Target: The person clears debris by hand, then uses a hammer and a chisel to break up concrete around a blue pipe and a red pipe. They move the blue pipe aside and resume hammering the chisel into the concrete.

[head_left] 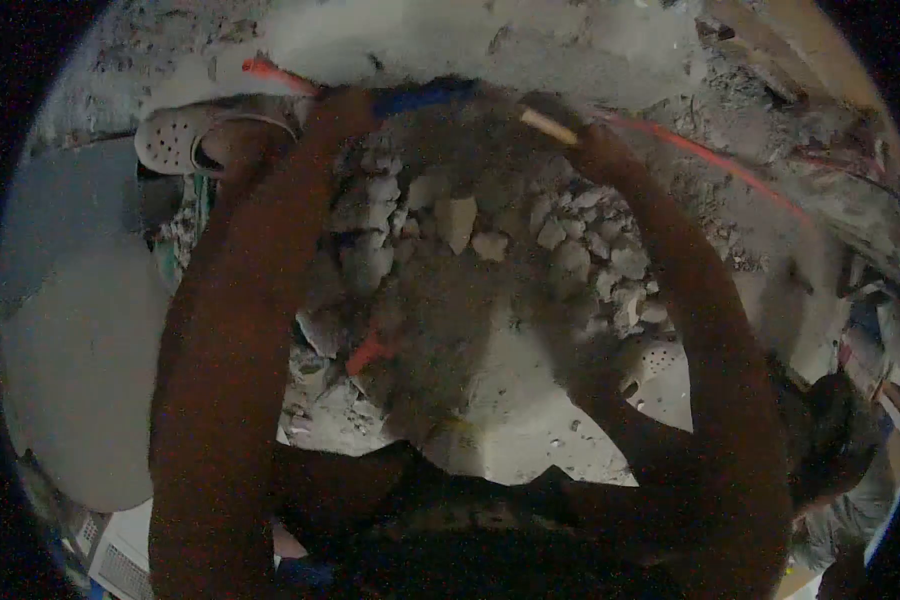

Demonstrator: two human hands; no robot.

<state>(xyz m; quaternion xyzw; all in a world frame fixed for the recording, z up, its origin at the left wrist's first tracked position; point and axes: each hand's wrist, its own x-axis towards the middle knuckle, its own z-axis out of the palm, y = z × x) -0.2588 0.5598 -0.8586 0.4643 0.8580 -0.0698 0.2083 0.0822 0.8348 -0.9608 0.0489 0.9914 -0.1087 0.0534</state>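
Observation:
The picture is dim and blurred. My left hand [345, 115] reaches to the far side of the work area, its fingers closed at the end of a blue strip [425, 98]. Opposite it, my right hand [600, 155] is closed at a short pale stick [548, 126]. Between the hands lies a dark, smeared mass [470, 135] whose kind I cannot make out. Nearer to me are broken stones [457, 222], with a heap of pale lumps [600, 245] beside my right forearm.
A pale clog [170, 140] with holes is on the left and another clog [657, 368] on the right. A red tube [720, 160] runs off to the right. A red piece [370, 352] lies among rubble. Grey sheets [85, 370] stand at left.

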